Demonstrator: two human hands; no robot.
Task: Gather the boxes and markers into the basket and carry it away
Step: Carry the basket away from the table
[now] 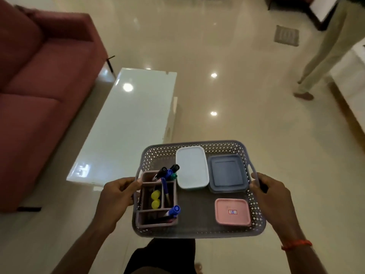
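1. The basket [197, 233] is held in the air above the floor [237, 95], just right of the near end of the white surface [126, 119].
2. The left hand [116, 196] is closed around the basket's left handle; the right hand [270, 192] is closed around the right handle.
3. Inside, a white box [191, 167] and a blue box [227, 173] lie side by side at the far side, touching.
4. A pink box [232, 212] lies near right, apart from them.
5. An organizer [158, 224] at the left holds markers [167, 173] and two yellow caps [155, 198].
6. A red sofa [39, 86] stands at the left.
7. Another person's leg [325, 50] shows far right.
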